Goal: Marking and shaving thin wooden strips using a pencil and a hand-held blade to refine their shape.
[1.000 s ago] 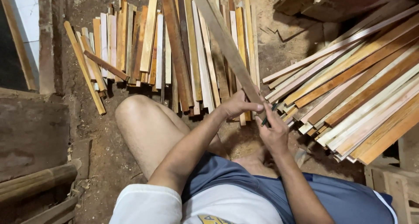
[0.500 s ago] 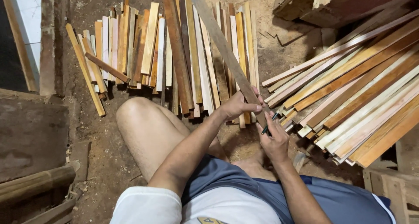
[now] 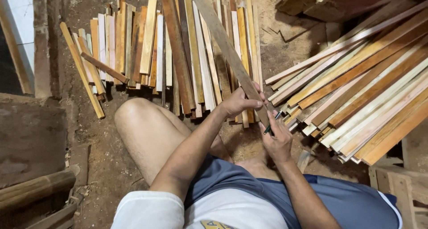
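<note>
left hand (image 3: 238, 102) grips a wooden slat (image 3: 223, 46), right hand (image 3: 277, 142) a pen (image 3: 272, 123), over sawdusty dirt floor (image 3: 267, 41).

1. A bare dirt floor (image 3: 98, 166), strewn with sawdust and wood chips, fills the frame.
2. A row of short wooden slats (image 3: 147, 46) lies flat on it across the upper middle, side by side, pale and reddish ones mixed.
3. One loose strip (image 3: 81, 70) lies at a slant at that row's left edge.
4. A fanned pile of long wooden strips (image 3: 365, 90) rests on the floor at the right.
5. Dark rough planks (image 3: 31, 140) lie at the lower left.
</note>
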